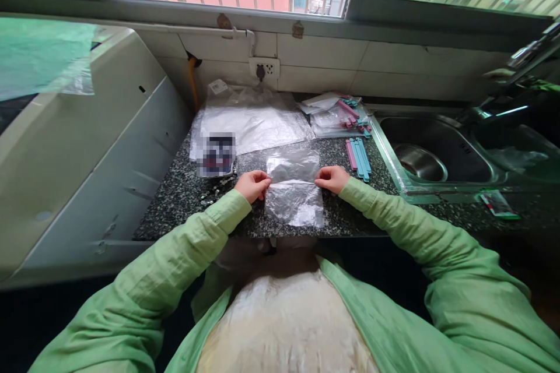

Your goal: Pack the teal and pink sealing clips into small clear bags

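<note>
A clear plastic bag [294, 204] lies flat on the speckled counter in front of me, with a crease across its middle. My left hand [254, 185] pinches its left edge at that crease. At the opposite edge, my right hand [332, 179] has thumb and finger closed on the bag too. Just right of my right hand sit several pink and blue bag sealing clips [359, 158] in a row. Left of the bag is a dark packet [221, 154], partly blurred out. Whether anything is inside the clear bag I cannot tell.
Large clear plastic sheeting [262, 119] covers the back of the counter [175, 201]. Beside it lies a plastic pack of more clips [345, 113]. A sink [437, 128] holding a metal bowl [420, 163] is at right, a small packet [499, 204] before it. A wall socket [265, 67] is behind.
</note>
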Demonstrator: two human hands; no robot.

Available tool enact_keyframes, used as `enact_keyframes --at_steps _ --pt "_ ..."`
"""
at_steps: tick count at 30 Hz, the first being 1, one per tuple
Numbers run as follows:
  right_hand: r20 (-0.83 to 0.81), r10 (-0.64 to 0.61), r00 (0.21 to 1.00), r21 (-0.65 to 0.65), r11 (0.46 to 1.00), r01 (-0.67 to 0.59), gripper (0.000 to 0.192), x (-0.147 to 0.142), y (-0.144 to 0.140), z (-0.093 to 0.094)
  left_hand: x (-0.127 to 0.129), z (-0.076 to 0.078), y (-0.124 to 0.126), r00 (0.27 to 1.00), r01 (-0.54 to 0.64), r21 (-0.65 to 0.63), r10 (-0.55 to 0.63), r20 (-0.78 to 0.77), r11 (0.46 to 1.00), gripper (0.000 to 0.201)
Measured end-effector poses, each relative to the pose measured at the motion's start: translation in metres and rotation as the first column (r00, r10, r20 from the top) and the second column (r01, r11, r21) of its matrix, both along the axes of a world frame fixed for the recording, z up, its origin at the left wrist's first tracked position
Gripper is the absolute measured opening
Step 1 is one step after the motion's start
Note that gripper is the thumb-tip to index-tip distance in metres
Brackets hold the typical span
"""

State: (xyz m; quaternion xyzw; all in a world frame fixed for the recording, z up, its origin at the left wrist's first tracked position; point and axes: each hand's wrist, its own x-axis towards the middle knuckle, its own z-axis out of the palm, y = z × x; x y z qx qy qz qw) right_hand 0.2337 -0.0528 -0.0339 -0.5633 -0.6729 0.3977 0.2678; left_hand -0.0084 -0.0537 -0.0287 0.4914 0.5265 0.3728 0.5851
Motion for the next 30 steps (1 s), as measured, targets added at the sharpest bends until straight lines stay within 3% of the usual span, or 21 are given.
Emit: enact_keyframes --at_steps 5,14,21,26,30 --pt "-0.037 -0.004 0.999 0.093 0.996 0.007 0.011 0.003 -0.008 0.003 -0.007 -0.001 -0.001 0.999 -0.018 0.01 0.019 -0.05 1.0 0.01" --pt "-0.057 0.028 0.998 0.238 0.971 -0.013 0.008 0.004 -0.021 0.0 -0.008 -0.002 -0.007 0.995 -0.032 0.072 0.025 0.095 0.997 0.012" --pt "0.094 0.157 0.983 0.499 0.847 -0.182 0.014 0.011 -0.021 -0.003 -0.009 -0.003 -0.007 0.995 -0.059 0.123 0.049 0.081 0.991 0.003" --pt "0.175 0.183 0.967 0.528 0.812 -0.249 0.018 0.013 -0.021 -0.009 -0.01 -0.001 -0.007 0.998 -0.062 0.227 0.064 -0.002 0.972 0.008" --pt "0.122 0.22 0.968 0.516 0.819 -0.251 0.011 0.014 -0.024 -0.006 -0.011 0.001 -0.009 0.998 -0.044 0.276 0.052 -0.023 0.96 0.009"
